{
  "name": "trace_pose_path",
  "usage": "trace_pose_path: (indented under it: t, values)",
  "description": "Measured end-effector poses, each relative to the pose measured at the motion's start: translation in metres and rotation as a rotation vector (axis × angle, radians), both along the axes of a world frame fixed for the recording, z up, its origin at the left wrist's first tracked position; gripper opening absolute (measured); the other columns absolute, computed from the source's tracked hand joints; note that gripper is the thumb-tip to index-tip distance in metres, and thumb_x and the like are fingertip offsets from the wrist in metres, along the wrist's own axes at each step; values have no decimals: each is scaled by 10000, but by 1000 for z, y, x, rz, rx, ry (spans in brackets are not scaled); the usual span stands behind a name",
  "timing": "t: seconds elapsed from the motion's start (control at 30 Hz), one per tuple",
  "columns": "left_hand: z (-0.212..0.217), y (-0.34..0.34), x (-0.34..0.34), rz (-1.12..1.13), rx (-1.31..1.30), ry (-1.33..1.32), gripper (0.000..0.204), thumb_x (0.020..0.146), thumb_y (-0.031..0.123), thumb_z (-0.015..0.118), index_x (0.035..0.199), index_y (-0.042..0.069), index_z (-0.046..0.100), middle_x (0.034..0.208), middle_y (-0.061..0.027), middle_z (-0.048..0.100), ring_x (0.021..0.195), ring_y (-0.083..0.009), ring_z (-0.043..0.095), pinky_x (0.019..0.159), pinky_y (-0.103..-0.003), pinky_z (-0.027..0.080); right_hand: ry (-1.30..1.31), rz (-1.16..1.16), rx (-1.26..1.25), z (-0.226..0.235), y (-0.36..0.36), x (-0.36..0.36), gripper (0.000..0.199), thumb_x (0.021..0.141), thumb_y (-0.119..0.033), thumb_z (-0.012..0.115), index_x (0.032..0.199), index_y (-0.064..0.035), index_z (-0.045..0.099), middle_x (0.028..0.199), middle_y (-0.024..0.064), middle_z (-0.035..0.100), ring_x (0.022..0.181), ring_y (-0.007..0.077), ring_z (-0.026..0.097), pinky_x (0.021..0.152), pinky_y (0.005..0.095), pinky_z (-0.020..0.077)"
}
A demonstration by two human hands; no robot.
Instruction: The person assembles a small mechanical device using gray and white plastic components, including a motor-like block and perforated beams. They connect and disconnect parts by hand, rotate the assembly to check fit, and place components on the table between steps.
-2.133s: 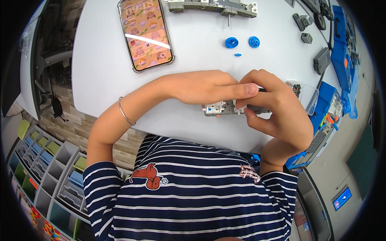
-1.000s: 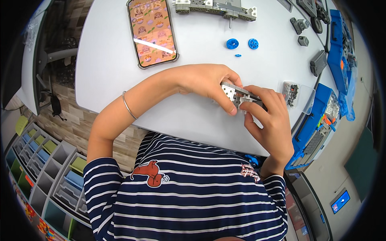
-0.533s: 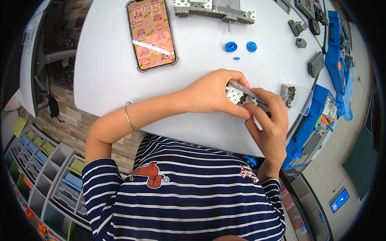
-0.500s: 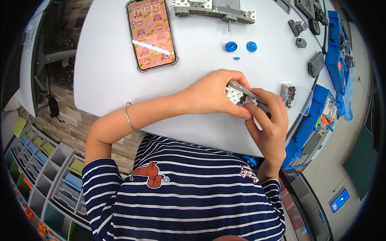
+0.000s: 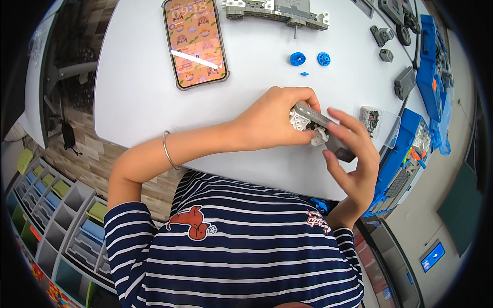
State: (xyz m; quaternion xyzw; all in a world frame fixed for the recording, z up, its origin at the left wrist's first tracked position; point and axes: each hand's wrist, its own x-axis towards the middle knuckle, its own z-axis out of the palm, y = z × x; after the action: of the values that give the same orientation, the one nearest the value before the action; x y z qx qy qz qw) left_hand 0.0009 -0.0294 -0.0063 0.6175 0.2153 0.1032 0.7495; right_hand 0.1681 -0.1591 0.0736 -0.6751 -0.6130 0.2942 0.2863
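Observation:
My left hand (image 5: 277, 115) grips a grey and white building-brick assembly (image 5: 303, 121) above the near part of the table, thumb below and fingers curled over the top. A long grey beam and a dark grey end piece (image 5: 340, 149) stick out of it toward the right. Around that end my right hand (image 5: 357, 159) has its fingers spread; whether a fingertip still touches the beam I cannot tell. Beyond the hands lie two blue wheel-like discs, one on the left (image 5: 297, 59) and one on the right (image 5: 323, 59), with a small blue peg (image 5: 304, 74) below them.
A phone (image 5: 197, 46) lies at the upper left of the white table (image 5: 133, 92). A larger grey brick build (image 5: 277, 14) sits at the far edge. Grey parts (image 5: 404, 82), a small box of dark pieces (image 5: 370, 119) and blue storage trays (image 5: 398, 154) line the right side.
My right hand has opened and drawn back to the right, its fingers spreading off the assembly. The assembly's dark end shows more now. My left hand keeps its hold.

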Motion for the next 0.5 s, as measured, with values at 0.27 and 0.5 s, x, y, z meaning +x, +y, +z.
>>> trace_pose_path:
  t: [0.27, 0.5]
  values:
    - [1, 0, 1, 23, -20, 32, 255, 811, 132, 766, 1019, 44, 649, 837, -39, 707, 748, -84, 625, 667, -265, 493, -345, -100, 39, 6, -5, -12, 444, 715, -47, 829, 1144, -76, 715, 1366, 119, 614, 1283, 346, 558, 1062, 459, 441]
    - [0, 1, 1, 39, -22, 101, 261, 826, 197, 795, 994, 59, 653, 820, -24, 690, 730, -90, 612, 666, -266, 491, -623, -129, -19, -8, -13, -36, 370, 697, -209, 885, 1029, -114, 752, 1408, 86, 580, 1367, 329, 476, 1108, 524, 375]
